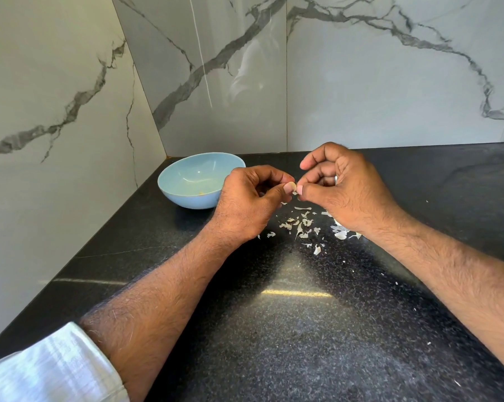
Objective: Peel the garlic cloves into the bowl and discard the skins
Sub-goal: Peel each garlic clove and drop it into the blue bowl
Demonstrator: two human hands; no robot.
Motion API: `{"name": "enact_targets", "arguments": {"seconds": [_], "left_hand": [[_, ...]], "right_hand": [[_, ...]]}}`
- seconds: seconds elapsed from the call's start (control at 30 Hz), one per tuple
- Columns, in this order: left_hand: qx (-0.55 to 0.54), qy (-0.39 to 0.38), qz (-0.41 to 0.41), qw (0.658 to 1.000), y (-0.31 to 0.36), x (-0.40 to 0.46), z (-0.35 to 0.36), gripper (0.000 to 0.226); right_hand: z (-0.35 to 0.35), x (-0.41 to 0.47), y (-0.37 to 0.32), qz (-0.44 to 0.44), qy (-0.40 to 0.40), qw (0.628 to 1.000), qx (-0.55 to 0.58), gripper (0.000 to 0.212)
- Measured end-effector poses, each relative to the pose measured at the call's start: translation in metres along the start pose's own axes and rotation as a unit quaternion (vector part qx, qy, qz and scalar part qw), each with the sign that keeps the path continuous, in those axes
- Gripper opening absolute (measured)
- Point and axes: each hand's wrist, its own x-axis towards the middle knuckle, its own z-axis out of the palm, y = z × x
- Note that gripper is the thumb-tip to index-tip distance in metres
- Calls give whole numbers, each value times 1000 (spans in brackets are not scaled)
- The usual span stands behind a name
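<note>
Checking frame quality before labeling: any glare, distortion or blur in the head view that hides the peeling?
Head view: wide-angle bend curves the marble wall seams and counter edge; bright glare streak on the counter near the forearms; soft reflection on the wall. Hands sharp: left hand and right hand pinch a garlic clove, mostly hidden by fingertips. Skins and bowl clear.

Light blue bowl (187, 181), speckled black counter (303, 329), grey-veined white wall (390, 82)

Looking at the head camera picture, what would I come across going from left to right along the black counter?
White sleeve → blue bowl → left hand → small garlic clove pinched between both hands → right hand, with the scattered skins on the counter below the hands.
</note>
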Motion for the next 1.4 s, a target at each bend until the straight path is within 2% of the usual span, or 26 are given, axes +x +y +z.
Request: {"name": "enact_targets", "arguments": {"seconds": [0.43,0.57,0.7,0.9,1.4], "left_hand": [[-15,-18,-6,1000,1,-1,4,4],[-20,-25,-13,999,2,-2,4,4],[-48,-24,-27,998,5,-3,3,5],[-75,-3,-48,996,5,-2,3,4],[-121,-14,-98,988,8,-4,6,5]], "right_hand": [[-2,-1,1,-8,-12,1000,-16,42],[-3,0,2,-17,-7,999,-32,37],[-3,4,8,-38,23,996,-75,12],[-2,4,11,-54,-12,994,-94,5],[-1,1,8,-47,-42,989,-132,11]]}}
